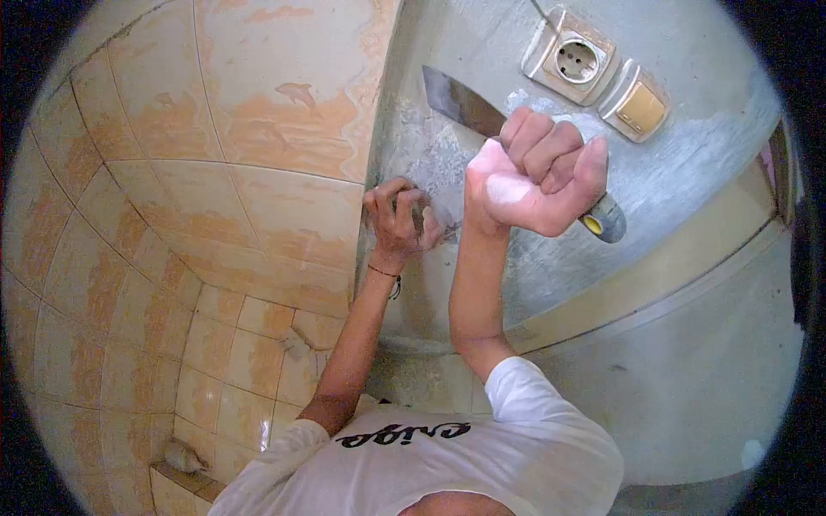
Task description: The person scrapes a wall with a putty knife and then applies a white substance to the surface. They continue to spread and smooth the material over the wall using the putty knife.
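My right hand (542,176) is closed around the handle of a putty knife (469,105). Its dark metal blade points to the upper left, and the grey handle end with a yellow ring sticks out below the fist. White residue marks the hand near the wrist. My left hand (400,215), with a dark bracelet at the wrist, is at the grey wall (430,155) beside the tile edge. Its fingers are curled; what lies between them is too unclear to name. Pale, rough patches show on the wall around both hands.
A wall socket (578,60) and a switch (639,108) are at the upper right. Orange and cream tiles (284,193) cover the left side. A beige trim strip (654,249) crosses the lower right. A small object (183,456) rests on a ledge at the lower left.
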A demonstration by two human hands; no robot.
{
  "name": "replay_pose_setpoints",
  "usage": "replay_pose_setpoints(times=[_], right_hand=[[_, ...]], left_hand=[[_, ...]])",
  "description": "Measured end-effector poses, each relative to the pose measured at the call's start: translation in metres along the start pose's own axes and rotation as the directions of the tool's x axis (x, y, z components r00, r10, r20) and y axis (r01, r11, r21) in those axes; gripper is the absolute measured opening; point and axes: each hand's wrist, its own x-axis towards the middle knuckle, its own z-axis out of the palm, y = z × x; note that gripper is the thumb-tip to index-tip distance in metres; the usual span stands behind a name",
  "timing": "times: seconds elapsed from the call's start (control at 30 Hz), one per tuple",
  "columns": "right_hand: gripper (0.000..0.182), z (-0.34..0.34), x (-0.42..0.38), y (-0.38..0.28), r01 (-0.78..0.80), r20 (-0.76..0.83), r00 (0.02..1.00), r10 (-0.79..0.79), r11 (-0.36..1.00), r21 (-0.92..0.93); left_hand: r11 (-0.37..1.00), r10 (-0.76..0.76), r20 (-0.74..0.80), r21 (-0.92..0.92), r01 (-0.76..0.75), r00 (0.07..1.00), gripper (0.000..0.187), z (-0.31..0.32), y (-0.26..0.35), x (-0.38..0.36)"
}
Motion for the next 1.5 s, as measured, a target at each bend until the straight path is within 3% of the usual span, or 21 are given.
replay_pose_setpoints(times=[0.17,0.27,0.3,0.37,0.4,0.53,0.6,0.63,0.7,0.73,0.83,0.9,0.97,1.0,1.13,1.2,1.33,1.4,1.5], right_hand=[[0.044,0.007,0.01,-0.013,0.128,-0.143,0.982,-0.127,0.992,-0.007],[0.042,0.006,0.004,0.006,0.22,0.037,0.975,-0.217,0.964,-0.149],[0.042,0.004,-0.001,0.007,0.217,0.032,0.976,-0.215,0.964,-0.156],[0.042,0.003,-0.005,0.006,0.048,-0.044,0.998,-0.048,0.999,0.006],[0.042,0.002,-0.003,0.0,0.135,-0.034,0.99,-0.137,0.99,-0.04],[0.043,0.001,-0.002,-0.002,0.167,-0.027,0.986,-0.166,0.984,0.059],[0.046,-0.003,-0.007,0.005,-0.077,0.116,0.99,0.08,0.997,-0.031],[0.046,-0.004,-0.006,0.002,-0.074,0.117,0.99,0.078,0.997,-0.032],[0.048,0.005,-0.002,-0.013,0.061,-0.016,0.998,-0.059,0.989,0.138],[0.049,0.011,0.0,-0.023,0.073,-0.014,0.997,-0.073,0.997,0.029],[0.049,0.002,-0.005,-0.003,0.001,0.077,0.997,0.002,0.999,-0.041],[0.049,0.001,-0.002,-0.006,0.006,0.062,0.998,-0.005,1.0,-0.008],[0.048,0.006,0.002,-0.022,0.07,-0.093,0.994,-0.062,0.994,0.085],[0.049,0.024,0.0,-0.029,0.082,-0.203,0.975,-0.091,0.995,-0.052],[0.05,-0.004,-0.003,-0.006,0.002,-0.047,0.999,-0.004,0.999,-0.04],[0.048,0.024,0.0,-0.019,0.047,-0.255,0.965,-0.057,0.998,-0.042],[0.046,0.001,0.002,-0.016,0.138,-0.125,0.982,-0.14,0.99,-0.024],[0.044,0.0,-0.003,-0.007,-0.009,0.088,0.996,0.013,0.999,-0.039],[0.044,0.003,0.005,-0.021,0.07,-0.044,0.996,-0.072,0.997,-0.043]], left_hand=[[1.0,-0.016,-0.005,0.006,0.016,1.0,0.02,0.0,0.001,0.001],[1.0,-0.02,0.01,-0.007,0.02,1.0,0.02,-0.002,0.002,-0.002],[1.0,-0.023,0.014,-0.003,0.023,1.0,0.021,-0.001,0.0,-0.003],[1.0,-0.015,0.016,-0.003,0.015,1.0,0.021,0.001,-0.001,-0.002],[1.0,-0.01,0.015,0.012,0.01,1.0,0.021,0.0,-0.001,-0.002],[1.0,-0.012,0.038,-0.001,0.013,0.999,0.024,-0.001,-0.002,-0.004],[1.0,-0.016,0.038,-0.011,0.016,0.999,0.024,-0.001,-0.002,-0.006],[1.0,-0.012,0.025,-0.019,0.012,1.0,0.025,0.0,-0.003,-0.004],[1.0,0.01,0.008,-0.01,-0.01,1.0,0.026,0.0,-0.004,-0.002],[1.0,0.029,-0.007,0.002,-0.029,1.0,0.029,0.0,-0.004,-0.002],[1.0,-0.023,0.026,-0.015,0.023,0.999,0.022,-0.002,-0.001,-0.002],[1.0,-0.024,0.024,0.001,0.024,0.999,0.024,0.001,-0.003,-0.006],[1.0,-0.024,0.021,0.016,0.023,1.0,0.025,0.002,-0.005,-0.006],[1.0,-0.018,0.013,0.017,0.018,1.0,0.026,0.003,-0.005,-0.005],[1.0,-0.02,0.018,-0.014,0.02,1.0,0.028,-0.002,0.0,-0.002],[1.0,-0.013,0.015,-0.011,0.013,1.0,0.028,0.001,-0.003,-0.003],[0.999,-0.034,0.003,0.023,0.033,0.999,0.026,0.002,-0.004,-0.006],[0.999,-0.031,0.009,0.015,0.03,0.999,0.024,0.0,-0.001,-0.006],[1.0,-0.015,0.003,-0.001,0.015,1.0,0.022,-0.002,0.001,-0.001]])
